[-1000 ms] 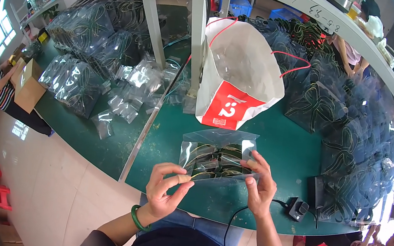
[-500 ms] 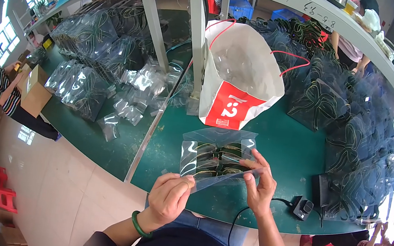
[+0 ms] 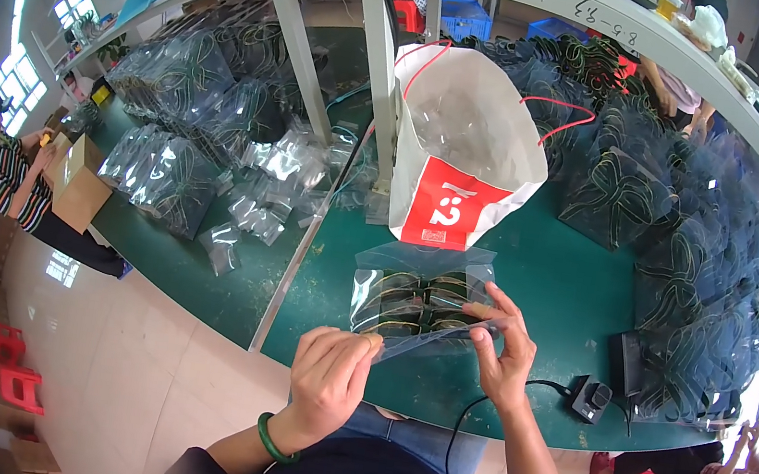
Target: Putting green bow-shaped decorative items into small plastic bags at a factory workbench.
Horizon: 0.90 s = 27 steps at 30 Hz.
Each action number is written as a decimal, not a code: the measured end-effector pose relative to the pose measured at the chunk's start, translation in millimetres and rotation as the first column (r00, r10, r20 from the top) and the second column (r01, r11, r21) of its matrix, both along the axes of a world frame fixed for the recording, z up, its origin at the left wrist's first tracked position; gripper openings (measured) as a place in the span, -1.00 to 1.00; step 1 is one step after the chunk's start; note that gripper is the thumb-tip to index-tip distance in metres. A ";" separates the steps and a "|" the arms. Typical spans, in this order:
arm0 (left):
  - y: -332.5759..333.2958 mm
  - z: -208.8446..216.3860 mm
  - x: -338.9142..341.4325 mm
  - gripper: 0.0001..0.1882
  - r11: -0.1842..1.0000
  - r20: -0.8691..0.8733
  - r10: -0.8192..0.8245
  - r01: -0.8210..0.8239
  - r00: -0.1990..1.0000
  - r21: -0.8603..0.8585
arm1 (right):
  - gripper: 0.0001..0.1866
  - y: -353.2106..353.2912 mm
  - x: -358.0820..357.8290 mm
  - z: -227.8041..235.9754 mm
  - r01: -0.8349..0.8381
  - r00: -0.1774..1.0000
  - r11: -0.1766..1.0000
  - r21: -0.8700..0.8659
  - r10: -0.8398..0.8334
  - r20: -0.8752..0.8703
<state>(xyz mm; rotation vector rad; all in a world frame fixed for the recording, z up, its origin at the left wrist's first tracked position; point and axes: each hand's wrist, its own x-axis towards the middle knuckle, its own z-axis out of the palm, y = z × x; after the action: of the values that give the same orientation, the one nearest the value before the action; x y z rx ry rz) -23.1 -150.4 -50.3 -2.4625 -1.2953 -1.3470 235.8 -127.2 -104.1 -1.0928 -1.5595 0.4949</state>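
Observation:
A clear plastic bag [image 3: 425,260] lies in front of me on the green table. Inside it shows a dark green ribbon bow [image 3: 401,304] with gold edges, flattened into loops. My left hand [image 3: 325,380] is closed, pinching the near left corner of the bag's clear film between thumb and fingers. A green bangle [image 3: 276,439] circles that wrist. At the bag's right side, my right hand [image 3: 505,357] holds the near flap of film between thumb and fingers, with its fingertips reaching over the bag. The flap stands lifted and slanted between both hands.
Just beyond the bag stands a white and red paper bag [image 3: 458,200] holding clear plastic. Bagged bows are heaped at right [image 3: 685,270] and left [image 3: 184,74]. Loose clear packets [image 3: 271,178] lie left. A small black camera [image 3: 589,399] with a cable sits near the edge. Other people work nearby.
My left hand has turned slightly, with its fingers more curled over the corner. The near film flap is raised and folded more. My right hand stays nearly in place.

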 end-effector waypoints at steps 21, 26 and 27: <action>91.3 -0.2 -41.3 -0.60 0.957 -0.224 -0.291 0.287 0.930 -0.053 | -0.50 3.3 -8.8 23.1 0.232 0.968 0.973 0.004 -0.232 0.093; 108.8 -16.0 -50.4 -0.61 0.833 -0.151 -0.547 0.519 0.823 -0.190 | -0.47 13.2 4.0 45.5 0.099 0.716 0.933 0.345 -0.308 0.626; 112.3 -18.6 -51.6 -0.61 0.829 -0.142 -0.554 0.527 0.820 -0.188 | -0.49 17.1 6.9 41.5 -0.045 0.728 0.954 0.296 -0.172 0.664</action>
<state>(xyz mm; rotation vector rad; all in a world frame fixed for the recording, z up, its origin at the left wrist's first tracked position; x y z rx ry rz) -74.7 -38.1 -69.0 -3.1251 -0.6816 -1.0728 242.7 -110.1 -62.5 -1.1504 -2.1428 -0.2447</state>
